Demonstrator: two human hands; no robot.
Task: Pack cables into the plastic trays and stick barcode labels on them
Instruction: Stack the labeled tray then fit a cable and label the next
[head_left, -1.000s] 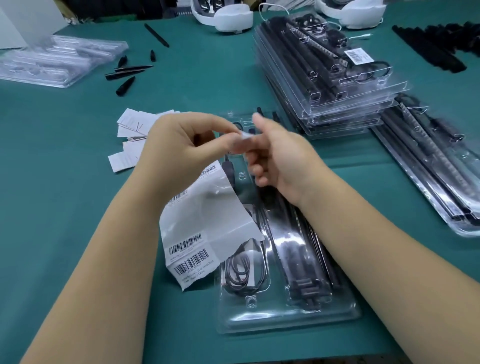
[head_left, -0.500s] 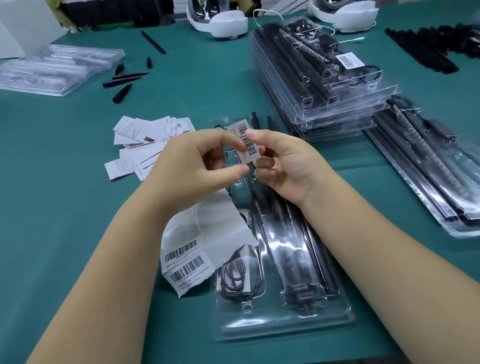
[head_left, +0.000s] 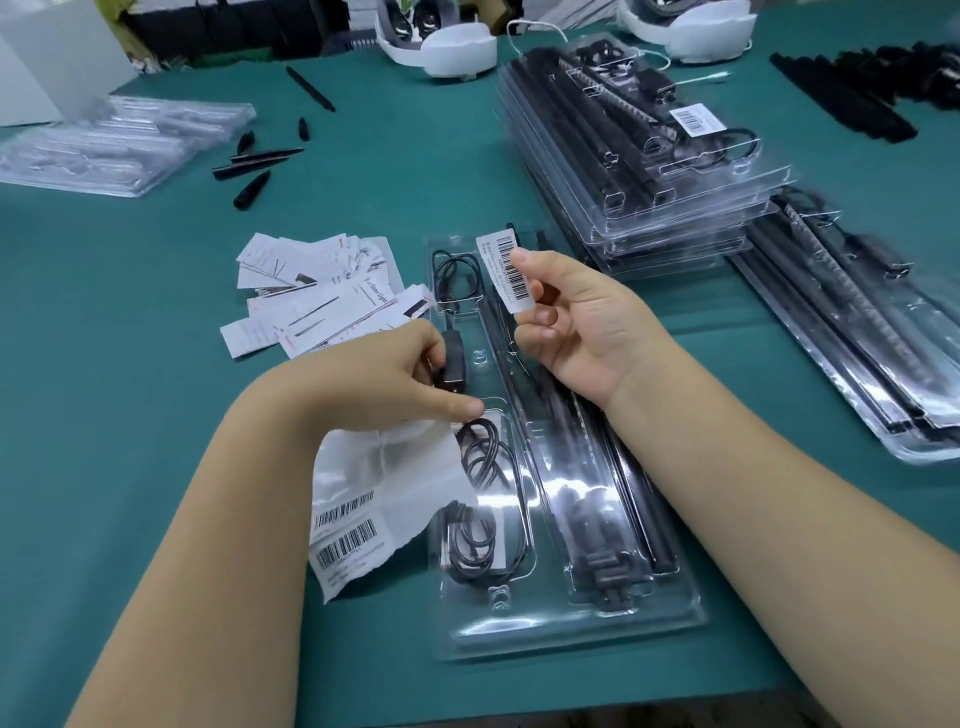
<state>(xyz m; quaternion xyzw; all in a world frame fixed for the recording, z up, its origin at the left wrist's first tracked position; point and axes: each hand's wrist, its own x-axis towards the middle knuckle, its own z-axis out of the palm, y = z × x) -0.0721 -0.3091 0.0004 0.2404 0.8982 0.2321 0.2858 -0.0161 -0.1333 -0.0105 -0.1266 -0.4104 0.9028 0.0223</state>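
A clear plastic tray (head_left: 670, 618) lies in front of me, closed over coiled black cables (head_left: 480, 499) and long black bars. My right hand (head_left: 576, 322) pinches a peeled white barcode label (head_left: 506, 273) and holds it upright above the tray's far end. My left hand (head_left: 379, 379) grips the label backing sheet (head_left: 374, 488), which hangs down over the tray's left edge and still carries two barcode labels near its lower end.
A stack of packed, labelled trays (head_left: 649, 171) stands at the back right, with more packed trays (head_left: 857, 332) to the right. White leaflets (head_left: 317, 296) lie left of the tray. Empty clear trays (head_left: 104, 145) and loose black parts (head_left: 254, 166) sit at the back left.
The hands have come apart. My right hand lifted the peeled label away, and my left hand dropped toward the tray with the backing sheet.
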